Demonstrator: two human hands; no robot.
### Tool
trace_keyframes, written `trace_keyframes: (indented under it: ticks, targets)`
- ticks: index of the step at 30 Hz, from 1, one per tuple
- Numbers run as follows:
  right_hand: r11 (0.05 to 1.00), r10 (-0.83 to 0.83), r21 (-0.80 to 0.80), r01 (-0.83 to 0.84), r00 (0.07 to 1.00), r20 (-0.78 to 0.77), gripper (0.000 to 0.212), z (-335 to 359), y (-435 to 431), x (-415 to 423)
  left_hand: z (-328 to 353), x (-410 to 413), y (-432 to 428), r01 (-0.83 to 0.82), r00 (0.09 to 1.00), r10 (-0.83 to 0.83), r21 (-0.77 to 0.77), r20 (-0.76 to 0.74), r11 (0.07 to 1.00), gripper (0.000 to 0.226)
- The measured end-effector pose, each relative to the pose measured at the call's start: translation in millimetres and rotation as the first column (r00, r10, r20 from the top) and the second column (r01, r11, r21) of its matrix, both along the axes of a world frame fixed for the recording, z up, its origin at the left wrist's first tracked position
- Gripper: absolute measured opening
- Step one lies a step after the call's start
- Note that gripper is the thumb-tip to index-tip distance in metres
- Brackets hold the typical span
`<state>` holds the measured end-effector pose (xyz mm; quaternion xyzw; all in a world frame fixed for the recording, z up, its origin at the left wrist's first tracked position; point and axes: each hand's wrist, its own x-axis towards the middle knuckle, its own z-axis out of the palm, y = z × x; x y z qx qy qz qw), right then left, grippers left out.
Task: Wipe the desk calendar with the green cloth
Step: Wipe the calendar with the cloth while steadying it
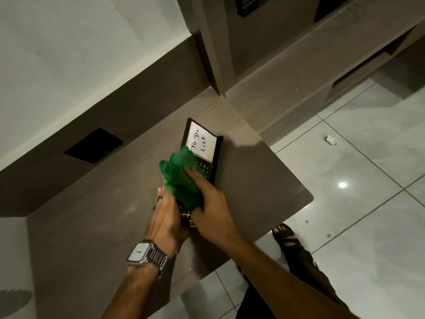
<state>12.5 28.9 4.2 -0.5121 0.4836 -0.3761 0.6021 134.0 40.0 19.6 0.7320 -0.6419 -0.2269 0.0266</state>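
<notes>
Right hand presses green cloth onto desk calendar.

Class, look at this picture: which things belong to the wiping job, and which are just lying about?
Part of the job: green cloth, desk calendar, right hand pressing the cloth, left hand steadying the calendar.

Just lying about: black wall plate, scrap on the floor.

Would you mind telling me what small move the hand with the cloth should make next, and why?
Probably slide the green cloth up the desk calendar toward the white "To Do List" card. The right hand presses the cloth on the calendar's middle, the left hand steadies its near end, and the far part lies uncovered, likely not yet wiped.
</notes>
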Motion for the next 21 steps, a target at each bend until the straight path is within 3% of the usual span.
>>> trace_keyframes:
  ticks: [2,5,7,11,13,16,18,21]
  targets:
    - [0.997,-0.048,-0.053,0.047,0.999,-0.015,0.081,-0.8,-22.9,-5.9,2.4,0.7,2.0,0.090,0.996,-0.090,0.008,-0.020,0.996,0.109]
    - [0.992,-0.118,0.031,0.122,0.988,-0.104,0.078,-10.0,-36.3,-11.1,4.1,2.5,3.3,0.171,0.984,-0.174,-0.062,-0.040,0.983,0.137]
    - [0.993,-0.065,0.086,0.082,0.982,-0.180,0.079,-14.4,-14.9,-3.7,3.1,-0.5,2.1,0.145,0.988,-0.148,-0.073,-0.035,0.987,0.135]
    - [1.000,0.025,0.001,-0.025,0.999,-0.032,0.084,-7.7,4.8,5.4,1.9,-2.7,0.8,-0.009,1.000,0.010,-0.015,0.008,1.000,0.097]
    - [0.999,-0.026,-0.042,0.023,0.997,-0.073,0.081,-12.4,-20.0,-1.9,0.3,-0.6,2.1,0.050,0.999,-0.050,-0.032,-0.001,0.998,0.102]
    - [0.996,-0.078,0.022,0.085,0.970,-0.231,0.076,-21.1,-28.4,-6.6,-0.8,1.4,3.3,0.116,0.992,-0.119,-0.081,-0.038,0.990,0.135]
    - [0.999,0.028,0.021,-0.025,0.978,-0.207,0.075,-15.8,-8.1,0.0,-1.7,0.7,1.7,0.045,0.998,-0.048,-0.065,-0.048,0.997,0.125]
    - [0.986,0.088,-0.128,-0.111,0.981,-0.174,0.081,-11.3,-13.4,-6.2,0.9,-1.3,0.0,-0.008,0.997,0.004,-0.054,-0.079,0.999,0.104]
